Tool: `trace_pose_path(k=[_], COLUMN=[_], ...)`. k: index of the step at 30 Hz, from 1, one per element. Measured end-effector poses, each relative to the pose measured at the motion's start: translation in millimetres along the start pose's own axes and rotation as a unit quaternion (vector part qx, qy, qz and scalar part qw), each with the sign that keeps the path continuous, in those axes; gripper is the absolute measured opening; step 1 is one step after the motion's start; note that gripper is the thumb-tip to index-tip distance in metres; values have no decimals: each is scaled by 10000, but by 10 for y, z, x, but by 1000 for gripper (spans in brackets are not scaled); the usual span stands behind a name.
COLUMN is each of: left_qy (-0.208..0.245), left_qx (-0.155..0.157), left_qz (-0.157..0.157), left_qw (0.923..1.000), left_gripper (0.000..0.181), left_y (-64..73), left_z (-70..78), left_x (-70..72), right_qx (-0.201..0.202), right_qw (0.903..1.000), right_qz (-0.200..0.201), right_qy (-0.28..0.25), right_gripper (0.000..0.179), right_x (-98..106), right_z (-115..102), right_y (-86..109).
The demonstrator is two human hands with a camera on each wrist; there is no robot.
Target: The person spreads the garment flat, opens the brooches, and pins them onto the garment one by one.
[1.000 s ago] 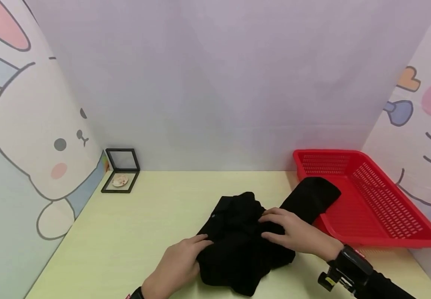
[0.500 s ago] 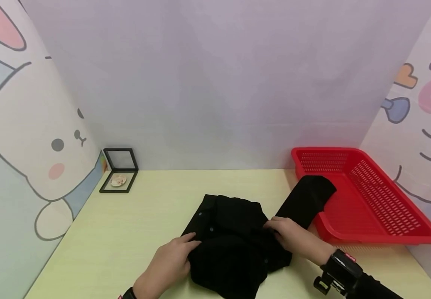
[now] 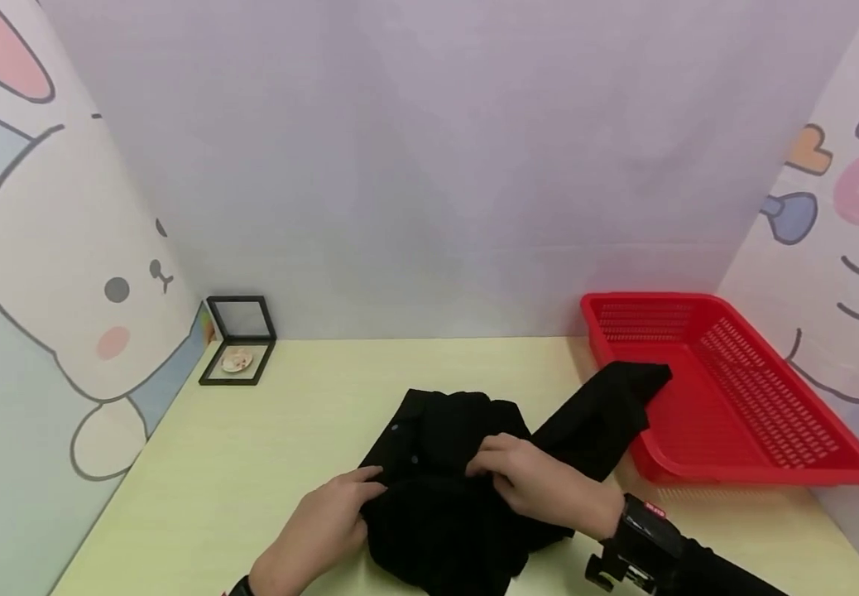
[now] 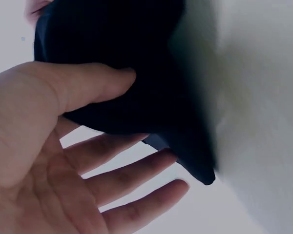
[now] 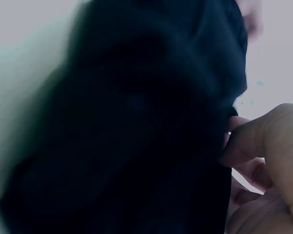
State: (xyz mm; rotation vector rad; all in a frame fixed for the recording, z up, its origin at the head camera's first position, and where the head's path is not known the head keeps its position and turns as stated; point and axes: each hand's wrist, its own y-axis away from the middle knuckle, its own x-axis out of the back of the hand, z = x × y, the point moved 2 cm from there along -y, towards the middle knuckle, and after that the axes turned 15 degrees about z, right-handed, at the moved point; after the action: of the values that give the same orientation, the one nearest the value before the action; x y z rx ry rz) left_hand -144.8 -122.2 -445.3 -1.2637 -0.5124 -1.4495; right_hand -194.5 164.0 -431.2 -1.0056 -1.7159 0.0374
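A black garment [image 3: 437, 505] lies bunched on the table, small grey buttons showing near its left edge. One long sleeve-like part [image 3: 593, 418] stretches to the right, its end over the red basket's rim. My left hand [image 3: 321, 521] pinches the garment's left edge; in the left wrist view the thumb [image 4: 97, 83] lies over the cloth, other fingers beneath. At the middle of the garment, my right hand [image 3: 537, 484] holds a fold of cloth, thumb and index finger pinching it in the right wrist view. Dark folds hide the garment's exact shape.
A red plastic basket [image 3: 742, 473] with perforated sides stands at the right. At the back left, a small black-framed case [image 3: 228, 382] stands open, a pale object [image 3: 237, 360] in it. Cartoon-printed walls flank the pale yellow table [image 3: 236, 463], and a plain backdrop closes the rear.
The garment's upper part has spread flatter and leftward, its buttons now showing. My right hand has moved left over it, and the sleeve-like part has twisted. My left hand has shifted slightly left.
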Motion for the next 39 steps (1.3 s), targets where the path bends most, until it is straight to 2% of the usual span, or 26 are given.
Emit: trace_pose_path(k=[5, 9, 13, 15, 19, 22, 27, 30, 35, 37, 39], left_qy=[122, 327, 640, 722, 813, 763, 388, 199, -81, -215, -327], left_qx=[111, -176, -599, -716, -680, -653, -610, -323, 560, 810, 879], left_qz=[-417, -716, -698, -663, -691, -605, -222, -167, -84, 41, 157], left_qw=[9990, 9967, 9937, 9926, 9920, 9931, 9971, 9991, 9984, 9965, 9955], left_gripper=[47, 46, 42, 40, 37, 34, 29, 29, 30, 29, 28], left_y=[14, 0, -31, -45, -51, -31, 6, 4, -38, -52, -64], left_z=[8, 60, 131, 155, 124, 35, -167, -299, -531, -602, -650], left_x=[26, 36, 32, 29, 36, 53, 142, 255, 515, 612, 672], right_qx=[681, 1030, 1151, 1042, 551, 154, -446, -791, -1168, -1279, -1357], right_qw=[9976, 9943, 9926, 9935, 9965, 9980, 9970, 9931, 9834, 9770, 9666], right_qz=[12, -75, -238, -331, -525, -583, -578, -510, -291, -198, -94], right_qy=[-120, -262, -297, -315, -335, -211, 266, 693, 1354, 1694, 2173], right_gripper=[37, 36, 36, 36, 34, 33, 38, 39, 44, 51, 58], right_x=[-90, -153, -174, -168, -132, -84, 52, 150, 268, 291, 306], right_z=[-294, -472, -545, -536, -440, -323, -89, 49, 203, 244, 282], right_y=[-184, -266, -265, -234, -132, -34, 145, 263, 432, 485, 536])
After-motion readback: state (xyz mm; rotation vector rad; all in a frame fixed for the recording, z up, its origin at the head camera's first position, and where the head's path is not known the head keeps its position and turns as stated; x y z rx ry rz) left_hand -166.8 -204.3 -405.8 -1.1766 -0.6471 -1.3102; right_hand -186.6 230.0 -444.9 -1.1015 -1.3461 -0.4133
